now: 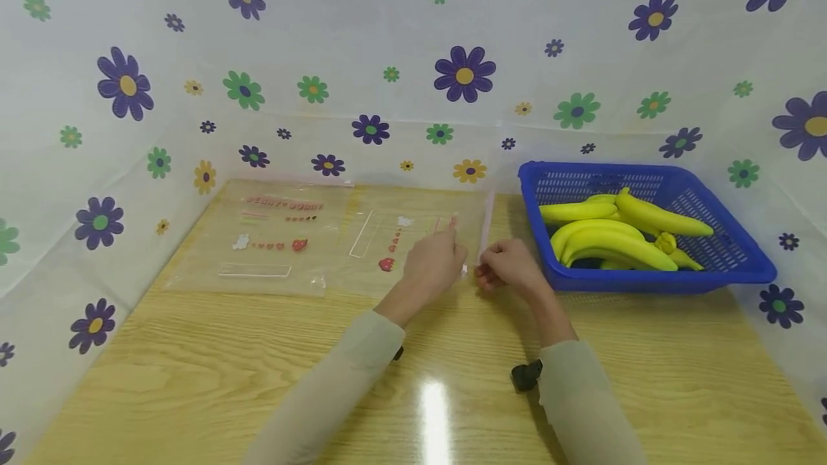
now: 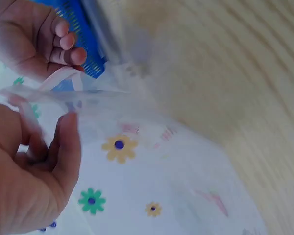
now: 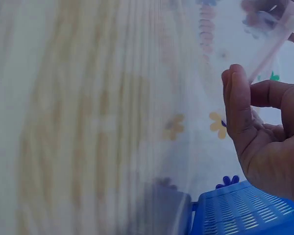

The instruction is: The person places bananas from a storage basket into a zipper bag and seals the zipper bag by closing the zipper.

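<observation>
A clear plastic zip bag point(image 1: 386, 264) with a pink zip strip point(image 1: 487, 224) lies on the table, its strip toward the right. My left hand point(image 1: 434, 264) is over the bag and pinches its film near the strip side. In the left wrist view, the fingers of my left hand point(image 2: 36, 166) curl at the raised film point(image 2: 137, 112). My right hand point(image 1: 510, 264) is at the near end of the strip. The right wrist view has thumb and forefinger of my right hand point(image 3: 264, 132) pinching the strip point(image 3: 267, 58). Part of the film is hidden by my left hand.
A second printed zip bag point(image 1: 297, 245) lies flat on the left, beside the first. On the right stands a blue basket point(image 1: 646, 282) with several bananas point(image 1: 614, 246), close to my right hand. A flower-patterned sheet point(image 1: 413, 34) surrounds the wooden table point(image 1: 226, 357).
</observation>
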The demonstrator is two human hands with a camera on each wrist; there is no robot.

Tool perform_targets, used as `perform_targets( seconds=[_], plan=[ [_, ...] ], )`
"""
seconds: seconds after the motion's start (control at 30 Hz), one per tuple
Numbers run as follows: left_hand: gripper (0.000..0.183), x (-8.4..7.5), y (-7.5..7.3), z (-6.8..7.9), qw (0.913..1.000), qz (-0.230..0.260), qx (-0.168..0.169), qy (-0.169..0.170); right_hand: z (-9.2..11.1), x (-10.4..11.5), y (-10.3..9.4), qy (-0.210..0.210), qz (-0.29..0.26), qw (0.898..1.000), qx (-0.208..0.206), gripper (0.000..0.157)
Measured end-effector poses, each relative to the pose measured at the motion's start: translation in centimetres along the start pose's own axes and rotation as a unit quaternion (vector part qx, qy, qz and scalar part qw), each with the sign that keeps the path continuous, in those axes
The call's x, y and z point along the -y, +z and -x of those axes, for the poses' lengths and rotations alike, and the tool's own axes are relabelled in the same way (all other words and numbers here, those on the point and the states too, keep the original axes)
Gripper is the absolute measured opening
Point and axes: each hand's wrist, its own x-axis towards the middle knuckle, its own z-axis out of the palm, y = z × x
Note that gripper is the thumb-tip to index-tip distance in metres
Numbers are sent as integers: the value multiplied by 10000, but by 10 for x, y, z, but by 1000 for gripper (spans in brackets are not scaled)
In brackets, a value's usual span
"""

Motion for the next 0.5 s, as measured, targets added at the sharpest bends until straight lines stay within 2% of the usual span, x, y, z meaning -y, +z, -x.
perform_targets(
  seconds=[0.1, 0.27, 0.4, 0.5],
  plan=[
    [15, 2, -11, 3, 9983, 178, -549, 22, 2, 5, 3, -103, -121, 9997, -203, 24],
    [19, 7, -34, 16, 9912, 764, -1080, 52, 13, 14, 10, -286, -537, 9973, -421, 19],
    [12, 13, -54, 31, 9871, 1117, -1132, -154, 27, 29, 18, -589, -540, 9957, -461, 18],
    [17, 20, -63, 38, 9862, 1390, -886, -157, 37, 41, 24, -824, -260, 9945, -587, 16]
  ],
)
